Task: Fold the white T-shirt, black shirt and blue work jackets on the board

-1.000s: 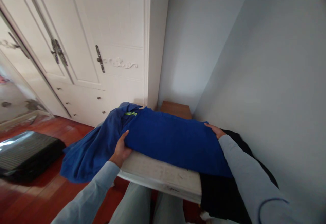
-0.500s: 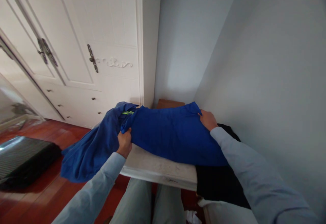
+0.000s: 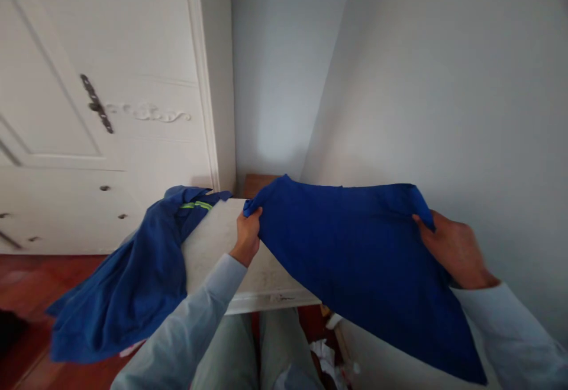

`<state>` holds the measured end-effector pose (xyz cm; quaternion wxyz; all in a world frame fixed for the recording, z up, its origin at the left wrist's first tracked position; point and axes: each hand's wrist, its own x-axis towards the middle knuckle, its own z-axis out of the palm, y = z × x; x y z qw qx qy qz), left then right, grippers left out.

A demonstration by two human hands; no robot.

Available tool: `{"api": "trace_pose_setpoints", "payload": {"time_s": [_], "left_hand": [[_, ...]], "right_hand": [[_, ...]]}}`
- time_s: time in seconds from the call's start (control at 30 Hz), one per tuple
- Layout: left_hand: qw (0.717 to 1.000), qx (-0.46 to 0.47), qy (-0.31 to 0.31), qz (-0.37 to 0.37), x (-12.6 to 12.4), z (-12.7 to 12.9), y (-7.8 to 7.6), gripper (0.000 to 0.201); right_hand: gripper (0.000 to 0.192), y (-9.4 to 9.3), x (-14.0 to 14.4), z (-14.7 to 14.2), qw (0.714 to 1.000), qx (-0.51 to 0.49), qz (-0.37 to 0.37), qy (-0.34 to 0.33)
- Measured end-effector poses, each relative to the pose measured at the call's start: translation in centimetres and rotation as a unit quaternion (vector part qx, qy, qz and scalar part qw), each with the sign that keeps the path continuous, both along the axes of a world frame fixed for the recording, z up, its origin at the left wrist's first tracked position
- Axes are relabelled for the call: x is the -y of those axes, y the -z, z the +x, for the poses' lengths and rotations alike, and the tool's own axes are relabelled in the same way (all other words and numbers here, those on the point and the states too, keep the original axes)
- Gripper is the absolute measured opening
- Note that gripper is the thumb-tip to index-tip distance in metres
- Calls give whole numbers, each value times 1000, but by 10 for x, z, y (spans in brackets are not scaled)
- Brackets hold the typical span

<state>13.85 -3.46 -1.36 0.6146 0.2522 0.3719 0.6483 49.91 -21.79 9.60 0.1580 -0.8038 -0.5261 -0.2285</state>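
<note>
A plain blue garment (image 3: 355, 248) is stretched between my two hands, its lower right part hanging down. My left hand (image 3: 247, 237) is closed on its upper left corner, above the white tabletop (image 3: 222, 254). My right hand (image 3: 457, 251) pinches the upper right corner, close to the grey wall. What kind of garment it is, I cannot make out. A second blue garment (image 3: 142, 283), with a yellow-green stripe, lies over the left end of the white top and drapes toward the floor. It is apart from my left hand.
A white wardrobe (image 3: 151, 41) with dark metal handles stands at the back left. Grey walls (image 3: 421, 82) meet in the corner behind the white top. A brown box-like thing (image 3: 261, 183) shows there. Crumpled white paper (image 3: 326, 357) lies on the reddish floor (image 3: 26, 283).
The held garment has shifted right with both hands, away from the striped one, baring more of the white top. My view has turned right. The black cloth at the right no longer shows.
</note>
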Motion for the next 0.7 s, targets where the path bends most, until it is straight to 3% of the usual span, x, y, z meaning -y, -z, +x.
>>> {"api": "trace_pose_setpoints", "payload": {"time_s": [0.17, 0.37, 0.53, 0.7], "left_hand": [[990, -8, 114, -80, -17, 81, 5, 23], [968, -44, 200, -143, -32, 153, 16, 30], [956, -66, 239, -159, -73, 182, 9, 32], [948, -61, 251, -186, -145, 201, -5, 37]], "right_hand": [[28, 21, 90, 14, 994, -18, 45, 100], [25, 44, 141, 8, 976, -71, 83, 190], [34, 60, 144, -2, 957, -116, 144, 225], [45, 71, 103, -7, 937, -155, 207, 234]]}}
